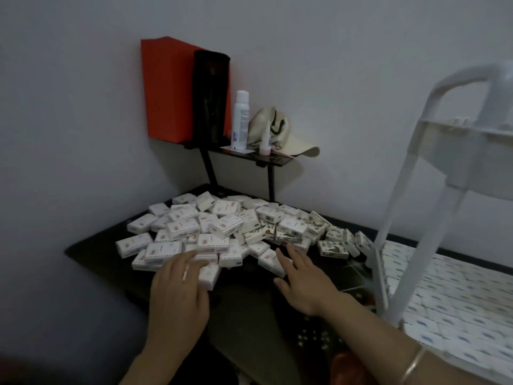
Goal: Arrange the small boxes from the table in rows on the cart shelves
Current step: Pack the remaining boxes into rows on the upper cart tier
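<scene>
On the dark table, your left hand and right hand rest straight-fingered, gripping nothing, on the heap of small white cardboard boxes.

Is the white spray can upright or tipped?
Upright: the can stands on its base on the black stand, cap on top.

No text could be read. The small boxes heaped at the centre of the frame carried red and dark printing too blurred to make out. The white spray can above them bore a blue label, equally illegible.
</scene>
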`<move>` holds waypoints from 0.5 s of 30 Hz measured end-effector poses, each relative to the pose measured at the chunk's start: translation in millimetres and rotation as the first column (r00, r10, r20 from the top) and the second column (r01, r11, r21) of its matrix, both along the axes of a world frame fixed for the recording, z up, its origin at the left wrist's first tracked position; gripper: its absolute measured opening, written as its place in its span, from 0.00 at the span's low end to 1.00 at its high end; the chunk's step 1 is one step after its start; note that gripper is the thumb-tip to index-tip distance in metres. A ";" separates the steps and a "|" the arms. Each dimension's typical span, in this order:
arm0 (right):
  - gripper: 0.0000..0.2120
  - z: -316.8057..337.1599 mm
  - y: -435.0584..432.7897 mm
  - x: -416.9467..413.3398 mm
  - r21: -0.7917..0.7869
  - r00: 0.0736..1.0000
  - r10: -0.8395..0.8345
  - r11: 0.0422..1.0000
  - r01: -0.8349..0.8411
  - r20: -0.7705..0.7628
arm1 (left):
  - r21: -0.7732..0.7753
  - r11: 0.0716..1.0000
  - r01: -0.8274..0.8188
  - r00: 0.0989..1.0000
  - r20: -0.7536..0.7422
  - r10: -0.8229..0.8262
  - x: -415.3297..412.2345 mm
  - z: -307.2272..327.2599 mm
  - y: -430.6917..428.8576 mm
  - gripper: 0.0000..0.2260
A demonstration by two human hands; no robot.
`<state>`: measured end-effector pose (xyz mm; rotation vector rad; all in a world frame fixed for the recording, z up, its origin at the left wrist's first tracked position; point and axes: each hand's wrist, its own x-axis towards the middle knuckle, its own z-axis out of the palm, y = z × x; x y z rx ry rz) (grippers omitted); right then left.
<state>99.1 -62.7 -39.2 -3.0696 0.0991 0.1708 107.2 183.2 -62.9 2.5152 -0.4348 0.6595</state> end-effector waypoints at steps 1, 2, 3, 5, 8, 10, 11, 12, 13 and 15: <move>0.32 -3.7 0.0 1.8 -0.005 1.000 -0.006 1.000 0.005 -0.013 | -0.016 0.998 -0.055 0.998 -0.007 0.055 -0.4 -4.7 4.1 0.19; 0.31 -6.6 0.0 2.3 -0.003 1.000 -0.010 1.000 0.010 -0.008 | -0.033 0.995 -0.097 0.995 -0.020 0.096 -0.6 -9.5 7.4 0.19; 0.29 -8.3 0.7 2.1 0.012 1.000 -0.018 1.000 0.018 0.022 | -0.053 0.990 -0.127 0.991 -0.040 0.125 -0.9 -14.4 10.2 0.18; 0.24 -8.3 2.1 0.0 0.039 0.990 -0.046 0.998 0.041 0.133 | -0.109 0.978 -0.180 0.980 -0.101 0.169 -1.9 -21.1 13.1 0.17; 0.14 -1.0 3.9 -4.8 0.069 0.972 -0.085 0.995 0.072 0.217 | -0.186 0.955 -0.233 0.962 -0.189 0.198 -1.3 -23.0 16.4 0.14; 0.11 3.6 3.3 -8.1 0.116 0.974 -0.107 0.990 0.085 0.198 | -0.212 0.953 -0.218 0.964 -0.202 0.175 -0.7 -20.2 18.9 0.10; 0.12 5.5 2.3 -8.8 0.146 0.977 -0.114 0.985 0.087 0.182 | -0.219 0.953 -0.207 0.964 -0.210 0.161 -0.7 -17.9 20.0 0.08; 0.16 7.7 0.7 -9.2 0.195 0.980 -0.121 0.977 0.089 0.161 | -0.228 0.953 -0.200 0.963 -0.223 0.149 -0.9 -16.0 20.7 0.08; 0.21 10.3 -0.9 -9.5 0.254 0.983 -0.128 0.963 0.091 0.131 | -0.236 0.951 -0.199 0.960 -0.240 0.141 -1.2 -14.8 21.1 0.10; 0.35 15.3 -1.9 -12.2 0.298 0.991 -0.126 0.949 0.106 0.047 | -0.245 0.949 -0.198 0.952 -0.280 0.126 -2.3 -14.8 22.2 0.18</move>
